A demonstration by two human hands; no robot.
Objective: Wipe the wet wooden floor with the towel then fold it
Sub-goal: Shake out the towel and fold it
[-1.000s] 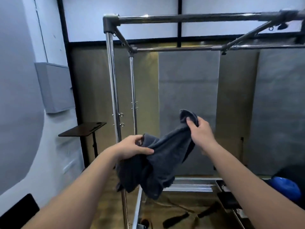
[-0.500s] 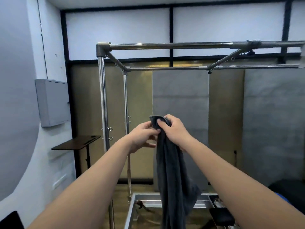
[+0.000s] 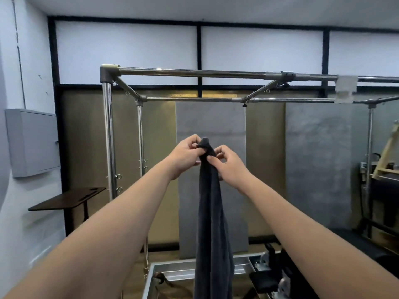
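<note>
Dark grey towel (image 3: 210, 223) hangs straight down at arm's length in front of the metal frame (image 3: 109, 134). Left hand (image 3: 185, 157) pinches its top corner; right hand (image 3: 230, 167) pinches the edge just below. Both grips closed on cloth.

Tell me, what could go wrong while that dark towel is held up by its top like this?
Both the left hand and the right hand only pinch the towel at its top corner, so it could slip and drop. It hangs bunched in a narrow strip, so a fold may come out uneven. Its lower end dangles near the metal frame below and might snag.
</note>
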